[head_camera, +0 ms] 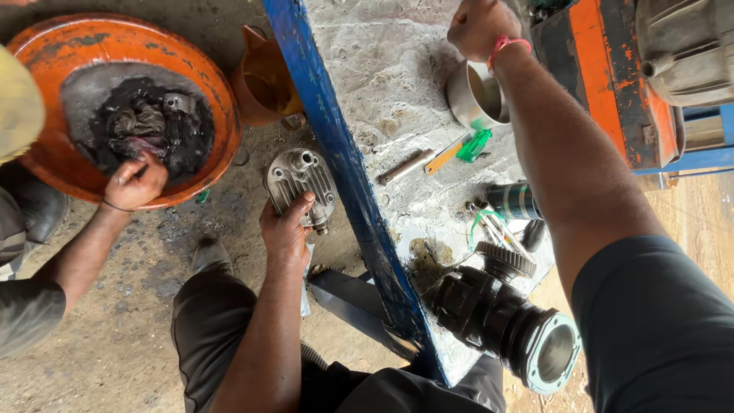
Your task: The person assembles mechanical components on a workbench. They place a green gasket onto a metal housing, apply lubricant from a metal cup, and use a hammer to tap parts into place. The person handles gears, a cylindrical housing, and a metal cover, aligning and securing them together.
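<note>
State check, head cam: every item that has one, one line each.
left hand: closed on the finned metal cover, held off the ground
right hand: fisted above the metal cup; contents hidden
metal cup: upright, open
black cylinder housing: lying on its side, bore open
orange basin: holds dark oily parts

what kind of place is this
Probably a small repair workshop. The left hand holds a finned metal cover, a black engine part lies on a worn bench, and another person washes greasy parts in an orange basin.
</note>
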